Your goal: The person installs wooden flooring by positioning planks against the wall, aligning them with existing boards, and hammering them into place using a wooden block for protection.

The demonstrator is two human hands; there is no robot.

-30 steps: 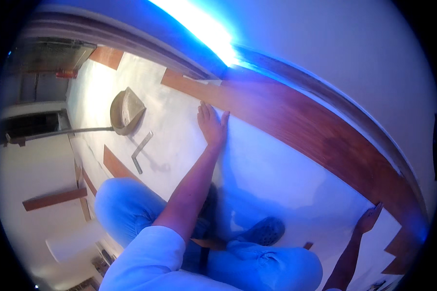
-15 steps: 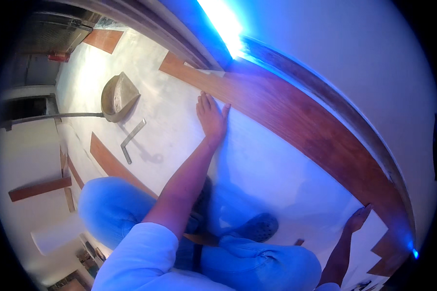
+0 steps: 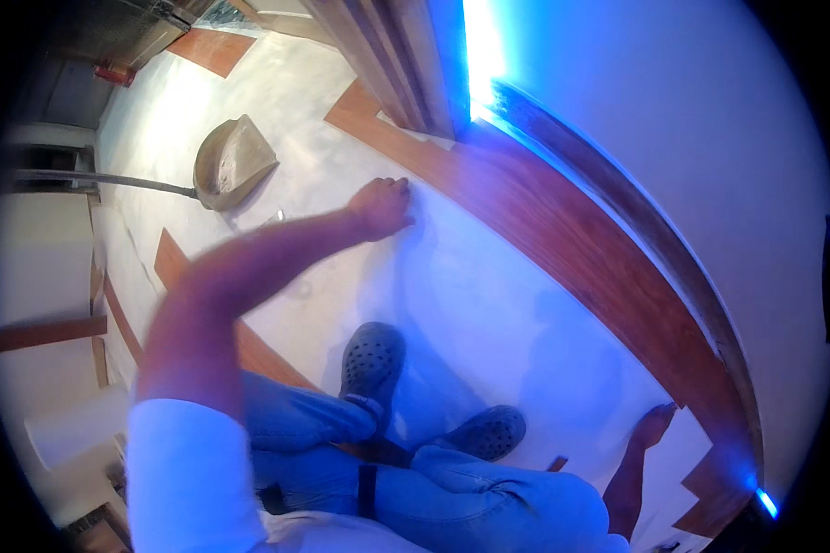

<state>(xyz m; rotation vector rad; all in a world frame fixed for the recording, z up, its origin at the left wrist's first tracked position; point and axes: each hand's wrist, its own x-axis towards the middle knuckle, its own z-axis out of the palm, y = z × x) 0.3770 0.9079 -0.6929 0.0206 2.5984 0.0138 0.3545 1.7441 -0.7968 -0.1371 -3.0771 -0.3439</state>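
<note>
The person sits on the pale floor and works at a row of reddish-brown wooden planks that lies along the wall. The left hand reaches far forward; its fingers are curled, the knuckles up, and it rests on the floor just beside the near edge of the planks. It seems to hold nothing. The right hand is pressed on the floor near the same edge, further along; I cannot tell how far it is open.

To do this step well, I think both hands should push evenly against the plank edge, so that the joint closes without a gap. The body weight should stay low. A dustpan with a long handle lies well apart, behind the left hand.
</note>
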